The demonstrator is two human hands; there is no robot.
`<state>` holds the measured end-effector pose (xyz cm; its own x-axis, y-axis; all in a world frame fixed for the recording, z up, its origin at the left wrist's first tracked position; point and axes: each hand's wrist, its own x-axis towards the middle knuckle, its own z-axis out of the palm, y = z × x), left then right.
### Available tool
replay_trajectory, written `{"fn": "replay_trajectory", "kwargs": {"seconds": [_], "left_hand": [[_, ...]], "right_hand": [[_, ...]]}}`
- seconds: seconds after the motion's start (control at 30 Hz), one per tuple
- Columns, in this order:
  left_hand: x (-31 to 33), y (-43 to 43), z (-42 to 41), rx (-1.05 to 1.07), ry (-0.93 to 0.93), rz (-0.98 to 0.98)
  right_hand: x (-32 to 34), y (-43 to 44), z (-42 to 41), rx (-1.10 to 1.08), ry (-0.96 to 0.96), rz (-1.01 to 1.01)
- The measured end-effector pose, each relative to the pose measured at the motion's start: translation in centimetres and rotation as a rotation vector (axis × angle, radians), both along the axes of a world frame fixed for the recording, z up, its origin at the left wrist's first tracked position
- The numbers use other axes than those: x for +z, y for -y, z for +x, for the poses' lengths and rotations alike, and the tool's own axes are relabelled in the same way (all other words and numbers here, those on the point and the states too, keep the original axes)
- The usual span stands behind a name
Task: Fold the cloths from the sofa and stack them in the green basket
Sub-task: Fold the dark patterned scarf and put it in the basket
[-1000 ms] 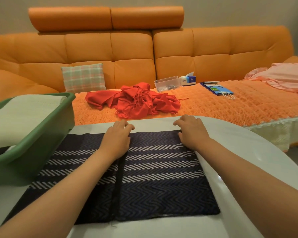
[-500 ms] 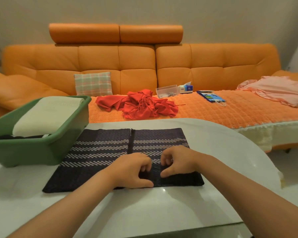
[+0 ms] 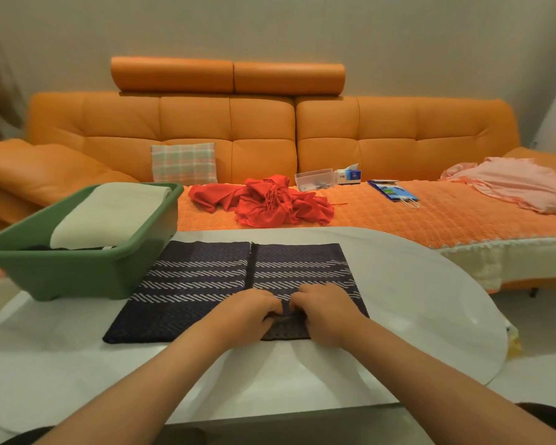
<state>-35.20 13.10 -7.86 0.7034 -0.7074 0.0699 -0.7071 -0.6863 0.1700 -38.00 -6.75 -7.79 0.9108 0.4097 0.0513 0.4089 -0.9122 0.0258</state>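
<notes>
A dark navy cloth with white zigzag stripes [image 3: 206, 277] lies flat on the white table [image 3: 414, 300], folded with a seam down its middle. My left hand [image 3: 244, 313] and my right hand [image 3: 325, 311] sit side by side at its near edge, fingers curled and pinching the fabric between them. The green basket [image 3: 77, 274] stands at the table's left, holding a folded cream cloth [image 3: 109, 213] over something dark. A crumpled red cloth [image 3: 267, 200] and a pink cloth [image 3: 520, 184] lie on the orange sofa [image 3: 398, 139].
On the sofa seat are a plaid cushion [image 3: 184, 163], a clear plastic box [image 3: 315, 179], a small tissue pack [image 3: 350, 175] and a blue paper bag [image 3: 394, 191]. The table's rounded right edge drops off to the floor [image 3: 543, 348].
My hands slid from the cloth's far edge back to its near edge, then closed together, pinching the fabric. The camera pulled back and tilted up.
</notes>
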Motion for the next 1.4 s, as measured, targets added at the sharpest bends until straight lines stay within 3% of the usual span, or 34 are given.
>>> {"fn": "replay_trajectory", "kwargs": {"seconds": [0.2,0.37,0.6,0.73,0.83,1.0,1.17,1.4], "left_hand": [[0.2,-0.8,-0.1,-0.038,-0.071,0.038],[0.2,0.8,0.0,0.011,-0.066,0.011],[-0.3,4.9,-0.6,-0.040,-0.095,-0.015],[0.5,9.1,-0.8,-0.178,0.006,-0.032],[0.4,12.2,-0.4,-0.332,0.087,0.013],[-0.2,14.3,1.5,-0.479,0.102,0.052],[-1.0,15.2,2.8,-0.457,0.133,0.040],[0.4,12.1,3.2,-0.373,0.049,-0.108]], "right_hand": [[1.7,4.0,-0.4,-0.175,-0.365,-0.052],[3.4,6.6,-1.0,-0.404,-0.630,0.222],[2.7,8.4,0.7,-0.527,-0.508,0.262],[2.3,10.4,4.0,-0.543,-0.177,0.232],[1.6,12.1,6.8,-0.560,-0.073,0.190],[0.2,13.4,11.1,-0.431,-0.031,0.069],[-1.1,12.7,14.7,-0.312,-0.054,-0.020],[-1.0,11.8,16.2,-0.322,-0.002,0.163]]}}
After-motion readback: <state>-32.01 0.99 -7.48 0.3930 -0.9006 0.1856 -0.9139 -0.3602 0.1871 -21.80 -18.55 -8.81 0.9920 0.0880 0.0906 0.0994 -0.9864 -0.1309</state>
